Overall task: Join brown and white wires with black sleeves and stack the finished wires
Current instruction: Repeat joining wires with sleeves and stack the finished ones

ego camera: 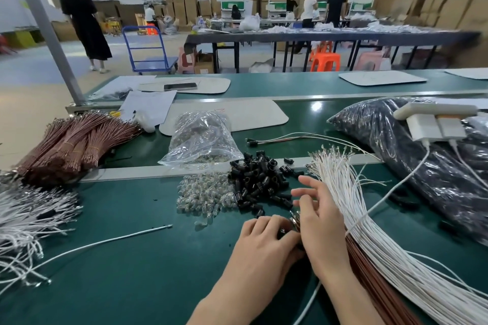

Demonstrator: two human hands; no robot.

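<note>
My left hand [264, 237] rests on the green table with its fingers curled round a black sleeve [282, 231]. Touching it on the right, my right hand [319, 216] pinches the metal-tipped end of a brown wire [293, 217], its other fingers spread. That wire belongs to a brown wire bundle [369, 269] lying under a large white wire bundle [369, 219]. Just beyond my hands lies a pile of black sleeves [258, 182]. A heap of white-wired pieces [26, 214] lies at the far left.
Beside the sleeves are clear glass bulbs [203, 195], with a plastic bag [200, 137] of them behind. Tied brown wire bundles [71, 140] lie at back left. One loose white wire [105, 240] crosses the table. A black bag [422, 166] carries a charger [435, 124].
</note>
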